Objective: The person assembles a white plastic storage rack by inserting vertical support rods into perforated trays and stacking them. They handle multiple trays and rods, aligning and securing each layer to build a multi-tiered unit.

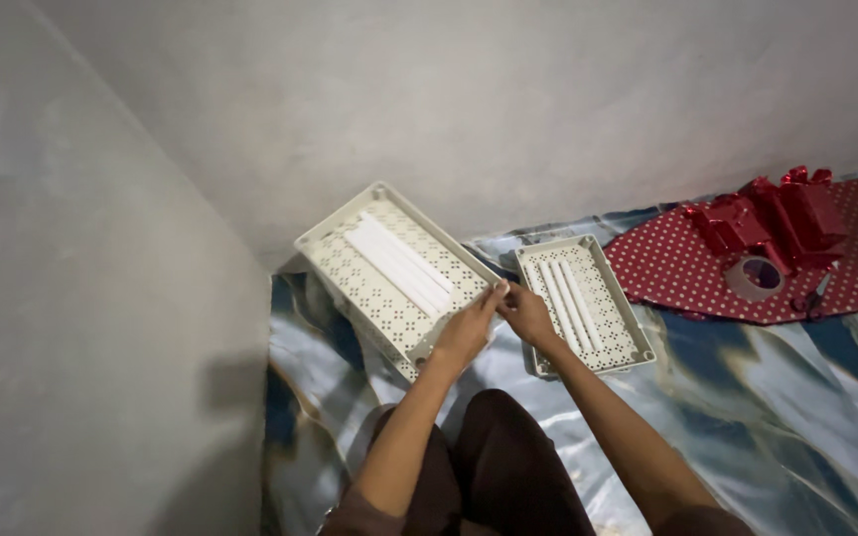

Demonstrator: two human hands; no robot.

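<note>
A cream perforated plastic tray (350, 260) lies tilted against the wall corner, with several white rods (399, 263) lying on it. My left hand (466, 333) grips its near right edge. My right hand (526, 312) touches the same corner, between this tray and a second, smaller cream perforated tray (620, 316) that lies flat to the right with white rods (568, 303) in it.
I sit on a blue and white marbled sheet (777, 417). At the right lie red dotted wrapping paper (677, 268), red shiny wrapped boxes with bows (772, 220) and a roll of tape (755, 277). Grey walls (101, 298) close in at left and behind.
</note>
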